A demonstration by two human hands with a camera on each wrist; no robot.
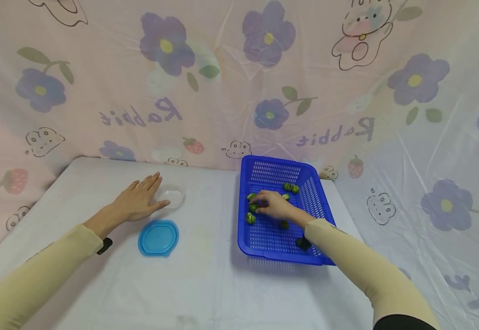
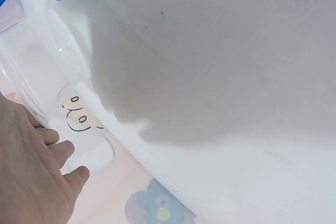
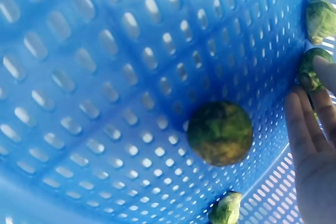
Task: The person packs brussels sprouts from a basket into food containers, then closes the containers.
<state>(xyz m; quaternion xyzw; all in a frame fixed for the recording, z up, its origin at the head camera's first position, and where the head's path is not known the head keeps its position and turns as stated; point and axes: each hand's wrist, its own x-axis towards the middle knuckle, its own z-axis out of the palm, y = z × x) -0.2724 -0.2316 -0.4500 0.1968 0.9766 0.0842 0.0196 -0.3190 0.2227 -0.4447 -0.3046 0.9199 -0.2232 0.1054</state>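
Your right hand (image 1: 275, 205) pinches green sprout (image 3: 308, 70) in blue basket (image 1: 280, 257), right of centre; more sprouts lie there. Your left hand (image 1: 137, 201), fingers spread, beside clear container (image 1: 175, 199), left of centre; lid (image 1: 158, 238) off, no sprout visible inside.

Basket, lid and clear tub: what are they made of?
The basket looks like smooth plastic: even colour, neat slots. The lid seems slightly glossy plastic, with a raised rim. The tub is see-through with bright glints: probably plastic, maybe glass.

Two hands (image 1: 140, 199) (image 1: 275, 205), one basket (image 1: 272, 257), one lid (image 1: 158, 238), one container (image 1: 174, 198), seven visible sprouts (image 1: 250, 218)
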